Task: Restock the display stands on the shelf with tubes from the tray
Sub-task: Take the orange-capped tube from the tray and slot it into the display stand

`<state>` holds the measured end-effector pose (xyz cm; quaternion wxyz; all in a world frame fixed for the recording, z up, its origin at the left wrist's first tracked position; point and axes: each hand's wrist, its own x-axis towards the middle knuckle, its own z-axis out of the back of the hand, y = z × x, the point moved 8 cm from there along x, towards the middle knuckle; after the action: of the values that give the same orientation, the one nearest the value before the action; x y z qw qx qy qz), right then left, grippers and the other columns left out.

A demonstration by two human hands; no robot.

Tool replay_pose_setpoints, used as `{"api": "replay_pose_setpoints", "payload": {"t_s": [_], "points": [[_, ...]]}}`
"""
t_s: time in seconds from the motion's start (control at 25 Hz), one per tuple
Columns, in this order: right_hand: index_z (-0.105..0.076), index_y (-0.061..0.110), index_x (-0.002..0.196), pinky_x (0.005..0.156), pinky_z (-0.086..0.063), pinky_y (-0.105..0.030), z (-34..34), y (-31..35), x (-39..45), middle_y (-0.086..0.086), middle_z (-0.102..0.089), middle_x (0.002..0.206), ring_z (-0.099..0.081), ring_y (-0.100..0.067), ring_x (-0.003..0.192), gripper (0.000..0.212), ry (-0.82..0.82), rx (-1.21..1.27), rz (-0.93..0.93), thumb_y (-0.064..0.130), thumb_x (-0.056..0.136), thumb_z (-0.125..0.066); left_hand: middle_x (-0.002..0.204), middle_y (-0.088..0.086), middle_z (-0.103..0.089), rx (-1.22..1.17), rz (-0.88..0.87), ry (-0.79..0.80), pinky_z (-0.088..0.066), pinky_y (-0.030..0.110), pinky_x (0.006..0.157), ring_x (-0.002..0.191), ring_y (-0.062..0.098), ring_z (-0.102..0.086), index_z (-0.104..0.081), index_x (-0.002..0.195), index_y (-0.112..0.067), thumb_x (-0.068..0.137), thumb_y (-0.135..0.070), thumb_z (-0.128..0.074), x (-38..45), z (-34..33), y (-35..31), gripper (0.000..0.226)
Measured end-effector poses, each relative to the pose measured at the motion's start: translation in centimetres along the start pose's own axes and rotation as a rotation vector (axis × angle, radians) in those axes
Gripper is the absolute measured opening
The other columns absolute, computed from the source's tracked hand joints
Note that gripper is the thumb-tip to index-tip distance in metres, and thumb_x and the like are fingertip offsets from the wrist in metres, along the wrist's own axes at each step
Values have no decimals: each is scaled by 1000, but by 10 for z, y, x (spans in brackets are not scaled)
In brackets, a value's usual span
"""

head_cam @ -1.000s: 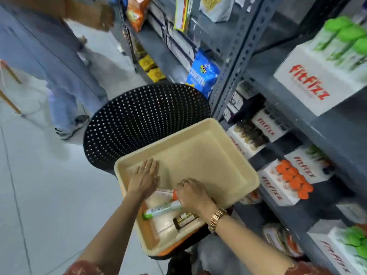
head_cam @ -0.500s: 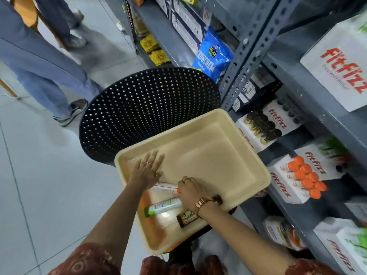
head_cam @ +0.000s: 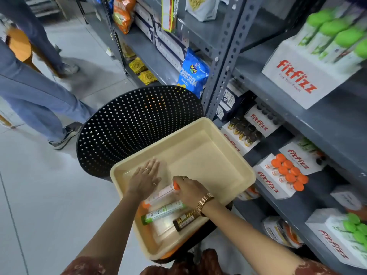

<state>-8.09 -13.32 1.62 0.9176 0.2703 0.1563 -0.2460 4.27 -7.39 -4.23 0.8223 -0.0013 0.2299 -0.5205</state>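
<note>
A cream tray [head_cam: 208, 141] rests on a black perforated chair [head_cam: 129, 124]. In its near corner lie an orange-capped white tube [head_cam: 161, 192], a green-capped tube [head_cam: 160, 212] and a dark brown tube [head_cam: 185, 219]. My right hand [head_cam: 190, 190] is closed around the cap end of the orange-capped tube. My left hand [head_cam: 144, 180] lies flat, fingers spread, on the tray floor just left of it. On the grey shelf at right stand white fitfizz display stands: orange caps [head_cam: 282, 175], dark caps [head_cam: 244, 132], green caps [head_cam: 317, 62].
A person in blue jeans [head_cam: 35, 96] stands on the grey floor at left. Snack bags, among them a blue one [head_cam: 192, 74], fill the far shelves. A perforated steel upright [head_cam: 224, 62] divides the shelving. More fitfizz stands [head_cam: 337, 235] occupy the lowest shelf.
My right hand has closed on the orange-capped tube's cap end and tilted it up slightly. My left hand stays flat on the tray. The camera view has shifted a little.
</note>
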Motion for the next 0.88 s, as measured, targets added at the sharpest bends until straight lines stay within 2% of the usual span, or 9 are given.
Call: {"api": "replay_pose_setpoints", "payload": {"t_s": [0.12,0.2,0.32,0.48,0.6,0.72,0.8,0.88], "points": [[-46,17,124,91,-45,-35,41,-8,-23,-10,-53,129,-54,-32,113,34,-48,109,-15,11,90,-48,156,3,8,8,-70,-98,-7,35,119,147,19,3,1,147,-10,99,-39,-24,3,40,-23,62],[-47,20,125,96,-44,-34,73,-17,-41,-7,-52,131,-52,-29,116,36,-95,167,-45,12,89,-49,158,8,2,1,-129,-150,-9,37,120,147,22,-2,-6,147,-7,88,-51,-10,10,71,-49,74],[-48,20,126,98,-42,-35,127,-37,-76,-11,-54,128,-52,-30,116,36,-200,139,-80,17,90,-52,158,4,0,86,-241,-218,-12,37,120,147,22,-4,-7,147,-7,74,-52,5,23,114,-102,87],[-53,22,122,98,-45,-39,197,-68,-138,-12,-60,124,-55,-30,114,33,-372,84,-125,22,89,-55,157,11,-12,128,-433,-319,-21,43,119,145,29,-14,-14,146,-3,82,-45,-6,21,160,-207,77],[-53,20,126,102,-42,-40,237,-91,-196,-10,-58,130,-52,-28,119,37,-461,33,-182,21,89,-55,159,9,-1,161,-541,-318,-7,36,121,147,24,-3,-3,147,-6,88,-43,-9,17,174,-286,70],[-53,17,128,105,-39,-37,264,-114,-255,-10,-57,132,-50,-28,123,39,-547,-20,-256,19,90,-55,159,9,-1,170,-650,-368,-6,35,120,147,24,-2,-4,147,-6,81,-47,1,6,182,-357,78],[-51,17,131,105,-38,-35,278,-129,-293,-8,-56,134,-49,-27,124,40,-602,-45,-312,19,91,-54,159,6,1,180,-691,-385,-5,34,120,147,21,-1,-2,148,-8,95,-37,-12,1,180,-395,62],[-50,17,132,106,-38,-36,290,-142,-329,-8,-56,134,-50,-27,123,41,-655,-60,-359,20,92,-53,159,6,2,163,-738,-385,-8,36,120,147,20,0,-2,148,-9,98,-35,-19,-5,176,-434,59]]}}
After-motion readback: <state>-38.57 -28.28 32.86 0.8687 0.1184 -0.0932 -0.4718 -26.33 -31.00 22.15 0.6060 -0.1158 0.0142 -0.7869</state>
